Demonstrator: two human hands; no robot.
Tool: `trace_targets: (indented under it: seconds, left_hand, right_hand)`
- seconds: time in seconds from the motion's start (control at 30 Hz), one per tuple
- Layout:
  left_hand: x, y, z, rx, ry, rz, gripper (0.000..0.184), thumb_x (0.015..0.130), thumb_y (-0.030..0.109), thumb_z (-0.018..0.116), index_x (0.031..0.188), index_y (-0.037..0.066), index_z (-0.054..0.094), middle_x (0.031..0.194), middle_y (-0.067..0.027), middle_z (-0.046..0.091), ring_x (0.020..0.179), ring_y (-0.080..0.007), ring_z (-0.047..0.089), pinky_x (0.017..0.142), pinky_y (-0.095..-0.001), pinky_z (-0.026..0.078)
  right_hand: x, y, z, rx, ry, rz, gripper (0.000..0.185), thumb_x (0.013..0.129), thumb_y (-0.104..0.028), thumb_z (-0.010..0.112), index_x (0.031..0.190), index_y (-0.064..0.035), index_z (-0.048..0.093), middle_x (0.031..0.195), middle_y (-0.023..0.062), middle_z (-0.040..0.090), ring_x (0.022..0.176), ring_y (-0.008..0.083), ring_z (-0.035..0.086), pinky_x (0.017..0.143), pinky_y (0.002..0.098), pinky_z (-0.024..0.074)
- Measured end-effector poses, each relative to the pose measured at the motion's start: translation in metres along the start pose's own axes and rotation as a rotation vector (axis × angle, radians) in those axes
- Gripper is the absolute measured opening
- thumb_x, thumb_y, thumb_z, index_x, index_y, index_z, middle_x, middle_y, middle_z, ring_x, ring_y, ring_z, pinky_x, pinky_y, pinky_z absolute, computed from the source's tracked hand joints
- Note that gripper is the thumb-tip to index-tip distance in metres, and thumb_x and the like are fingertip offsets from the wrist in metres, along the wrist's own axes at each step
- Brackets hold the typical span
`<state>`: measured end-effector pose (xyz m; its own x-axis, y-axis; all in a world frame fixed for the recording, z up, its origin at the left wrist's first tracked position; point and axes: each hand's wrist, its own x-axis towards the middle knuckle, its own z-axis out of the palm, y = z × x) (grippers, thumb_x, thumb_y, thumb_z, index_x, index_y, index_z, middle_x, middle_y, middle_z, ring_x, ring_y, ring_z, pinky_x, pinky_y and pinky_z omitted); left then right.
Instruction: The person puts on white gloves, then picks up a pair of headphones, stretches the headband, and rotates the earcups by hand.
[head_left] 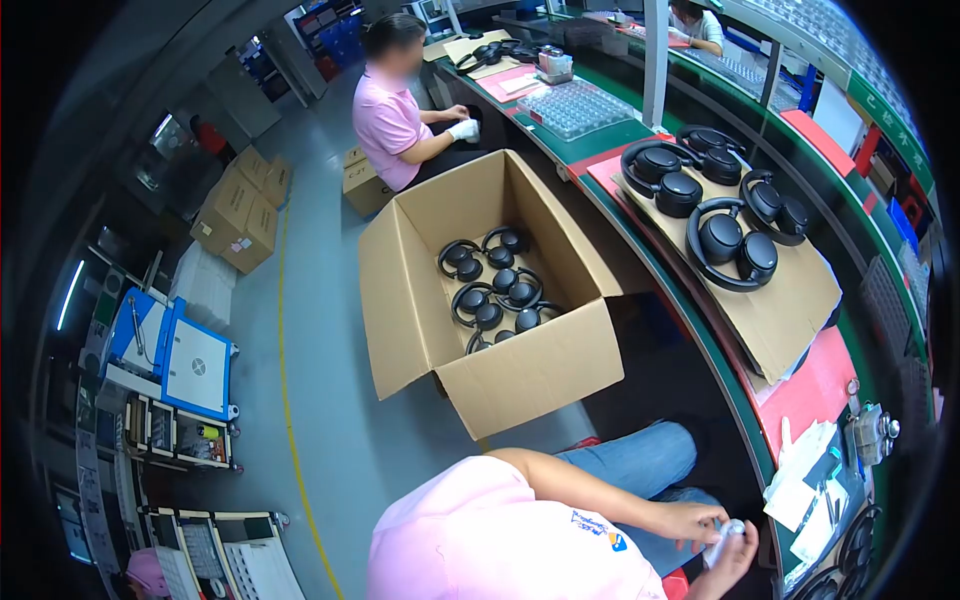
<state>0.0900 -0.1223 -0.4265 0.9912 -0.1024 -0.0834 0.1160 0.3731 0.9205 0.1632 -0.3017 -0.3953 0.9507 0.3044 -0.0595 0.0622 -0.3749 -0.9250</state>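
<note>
My left hand (pixel 692 522) reaches over my jeans, its fingers bent and pinching at a small crumpled white item (pixel 722 540). Close beside it, my right hand (pixel 734 562) is closed around the same white item. What this item is cannot be made out. Both hands are near the bench edge, left of white papers (pixel 803 485) with dark pen-like tools. Black headphones (pixel 857 545) lie at the bench's lower right corner.
A large open carton (pixel 530 385) holds several black headphones. More headphones (pixel 722 238) lie on cardboard (pixel 775 320) on the green bench (pixel 690 315). A co-worker in pink (pixel 385 125) sits beyond the carton. A clear tray (pixel 575 107) stands farther along.
</note>
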Motion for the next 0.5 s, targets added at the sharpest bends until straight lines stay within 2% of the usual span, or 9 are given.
trace_targets:
  seconds: [0.03, 0.2, 0.27, 0.3, 0.33, 0.37, 0.4, 0.43, 0.5]
  left_hand:
    - [0.004, -0.002, 0.003, -0.025, 0.040, 0.021, 0.029, 0.091, 0.026, 0.068, 0.106, 0.004, 0.054, 0.092, -0.0075, 0.065, 0.076, -0.0155, 0.067, 0.058, -0.0311, 0.053]
    - [0.007, -0.010, -0.012, 0.075, 0.064, 0.002, 0.026, 0.090, 0.025, 0.067, 0.098, 0.003, 0.056, 0.080, -0.0081, 0.065, 0.077, -0.0167, 0.069, 0.057, -0.0314, 0.053]
    - [0.005, -0.008, -0.023, 0.335, 0.099, 0.031, 0.020, 0.087, 0.019, 0.067, 0.096, 0.003, 0.058, 0.076, -0.0124, 0.065, 0.078, -0.0220, 0.070, 0.058, -0.0347, 0.052]
    - [0.003, -0.003, -0.025, 0.512, 0.140, 0.088, 0.018, 0.085, 0.016, 0.066, 0.095, 0.003, 0.059, 0.074, -0.0148, 0.065, 0.077, -0.0265, 0.070, 0.060, -0.0374, 0.052]
    - [0.002, -0.001, -0.026, 0.688, 0.231, 0.170, 0.020, 0.082, 0.013, 0.065, 0.098, 0.003, 0.059, 0.082, -0.0188, 0.066, 0.080, -0.0344, 0.068, 0.067, -0.0414, 0.052]
    - [0.001, -0.001, -0.027, 0.580, 0.263, 0.186, 0.019, 0.084, 0.015, 0.064, 0.099, 0.004, 0.060, 0.085, -0.0183, 0.066, 0.082, -0.0370, 0.067, 0.071, -0.0432, 0.052]
    - [0.003, -0.009, -0.028, 0.599, 0.359, 0.186, 0.022, 0.086, 0.017, 0.065, 0.103, 0.004, 0.060, 0.090, -0.0198, 0.066, 0.083, -0.0382, 0.067, 0.073, -0.0428, 0.052]
    - [-0.002, 0.015, -0.029, 0.570, 0.328, 0.077, 0.024, 0.087, 0.019, 0.065, 0.105, 0.004, 0.061, 0.092, -0.0208, 0.067, 0.084, -0.0382, 0.067, 0.073, -0.0425, 0.053]
    - [-0.005, 0.024, -0.031, 0.670, 0.375, 0.125, 0.017, 0.085, 0.014, 0.065, 0.099, 0.005, 0.063, 0.089, -0.0213, 0.067, 0.083, -0.0417, 0.065, 0.067, -0.0435, 0.053]
  right_hand:
    - [-0.002, 0.005, 0.008, 0.181, -0.133, 0.105, 0.036, 0.096, -0.010, 0.063, 0.131, -0.0017, 0.056, 0.121, 0.0198, 0.062, 0.105, 0.0334, 0.060, 0.087, 0.0437, 0.0528]
    - [-0.017, -0.027, 0.022, 0.279, -0.098, 0.197, 0.048, 0.095, -0.023, 0.067, 0.137, -0.0076, 0.051, 0.135, 0.0193, 0.055, 0.103, 0.0351, 0.061, 0.093, 0.0416, 0.0501]
    - [-0.008, 0.003, 0.037, 0.355, -0.057, -0.024, 0.015, 0.095, -0.012, 0.063, 0.100, -0.0038, 0.051, 0.096, 0.0075, 0.049, 0.083, 0.0209, 0.053, 0.073, 0.0322, 0.0436]
    - [-0.010, 0.013, 0.037, 0.379, -0.013, -0.130, 0.017, 0.095, -0.006, 0.060, 0.081, -0.0019, 0.050, 0.077, 0.0016, 0.046, 0.073, 0.0138, 0.049, 0.063, 0.0275, 0.0404]
    - [-0.012, 0.008, 0.034, 0.075, -0.079, -0.271, 0.013, 0.091, 0.000, 0.060, 0.082, -0.0008, 0.052, 0.081, 0.0053, 0.048, 0.076, 0.0180, 0.051, 0.066, 0.0299, 0.0428]
    - [-0.010, 0.004, 0.029, -0.249, -0.145, -0.368, 0.010, 0.088, 0.006, 0.059, 0.082, 0.0004, 0.053, 0.084, 0.0090, 0.051, 0.079, 0.0222, 0.054, 0.069, 0.0322, 0.0452]
    - [-0.016, -0.017, 0.043, -0.323, -0.046, -0.501, 0.009, 0.081, 0.009, 0.059, 0.083, 0.0020, 0.055, 0.087, 0.0128, 0.052, 0.080, 0.0262, 0.055, 0.070, 0.0333, 0.0456]
    - [-0.018, -0.020, 0.044, -0.404, -0.060, -0.458, 0.015, 0.079, 0.011, 0.057, 0.089, 0.0013, 0.062, 0.091, 0.0139, 0.054, 0.084, 0.0297, 0.057, 0.073, 0.0351, 0.0470]
    - [-0.020, -0.017, 0.050, -0.523, -0.052, -0.427, 0.030, 0.079, 0.011, 0.059, 0.102, -0.0038, 0.071, 0.100, 0.0149, 0.058, 0.090, 0.0320, 0.060, 0.074, 0.0372, 0.0501]
